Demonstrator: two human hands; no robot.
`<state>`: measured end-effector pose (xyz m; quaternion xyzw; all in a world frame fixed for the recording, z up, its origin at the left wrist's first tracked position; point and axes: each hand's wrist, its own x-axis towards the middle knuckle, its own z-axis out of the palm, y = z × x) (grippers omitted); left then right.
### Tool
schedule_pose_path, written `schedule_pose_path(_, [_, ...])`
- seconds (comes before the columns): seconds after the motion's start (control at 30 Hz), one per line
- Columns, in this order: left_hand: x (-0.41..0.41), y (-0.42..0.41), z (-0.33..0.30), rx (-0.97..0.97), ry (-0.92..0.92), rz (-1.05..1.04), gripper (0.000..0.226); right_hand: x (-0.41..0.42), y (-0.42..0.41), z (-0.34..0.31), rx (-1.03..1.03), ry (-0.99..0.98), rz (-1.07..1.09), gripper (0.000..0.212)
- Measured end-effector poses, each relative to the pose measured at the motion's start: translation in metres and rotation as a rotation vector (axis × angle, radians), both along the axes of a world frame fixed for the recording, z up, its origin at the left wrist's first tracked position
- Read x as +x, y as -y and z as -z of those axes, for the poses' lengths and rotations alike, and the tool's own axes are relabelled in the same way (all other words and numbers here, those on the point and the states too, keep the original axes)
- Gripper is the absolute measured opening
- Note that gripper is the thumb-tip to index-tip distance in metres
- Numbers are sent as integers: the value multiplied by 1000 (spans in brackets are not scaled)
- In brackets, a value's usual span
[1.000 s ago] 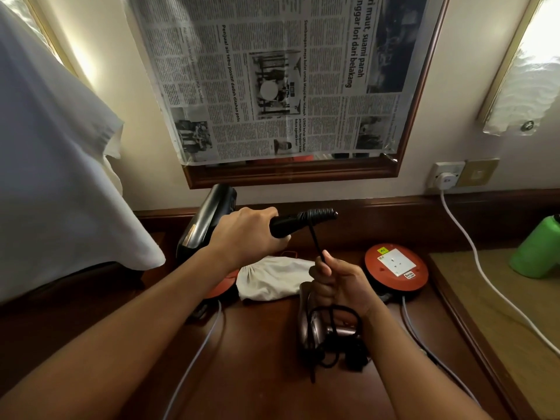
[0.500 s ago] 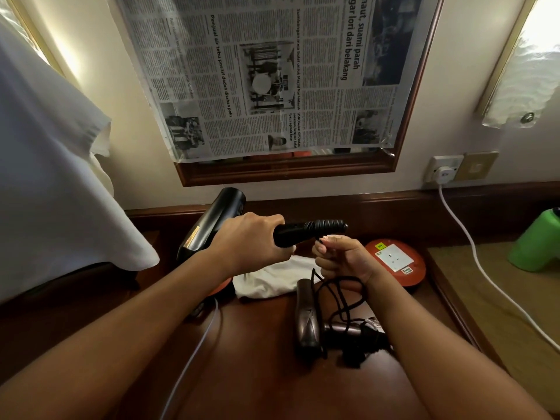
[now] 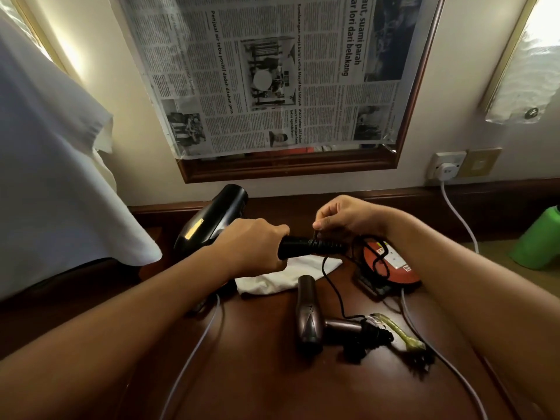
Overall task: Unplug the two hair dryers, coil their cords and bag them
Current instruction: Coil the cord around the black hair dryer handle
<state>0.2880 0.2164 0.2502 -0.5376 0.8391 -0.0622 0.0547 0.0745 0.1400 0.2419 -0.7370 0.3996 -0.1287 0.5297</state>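
Since half a second ago the right hand [image 3: 348, 218] has risen from below the black dryer's handle to just above its ribbed end, fingers pinching the black cord [image 3: 331, 286]. That cord drops from the pinch, looping over the red extension reel [image 3: 397, 269] under the right wrist, then trails down to the desk [image 3: 257, 374]; where its plug lies is hard to make out among the dark shapes near the brown dryer [image 3: 309, 322], which lies flat below the right hand, its own cord bunched at the handle. Left hand [image 3: 253, 245] grips the black dryer [image 3: 212, 221] by the handle, barrel pointing away to the left. A white bag [image 3: 281, 272] lies crumpled beneath both hands, partly hidden by the left. Bare desk stretches nearer, crossed by two white cables. Beyond the hands, the desk ends at the wall.
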Motion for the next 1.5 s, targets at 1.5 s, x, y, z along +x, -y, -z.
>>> schedule_pose_path(1.5, [-3, 27, 11, -178, -157, -223, 42, 36, -105, 65, 608, 959, 386, 7])
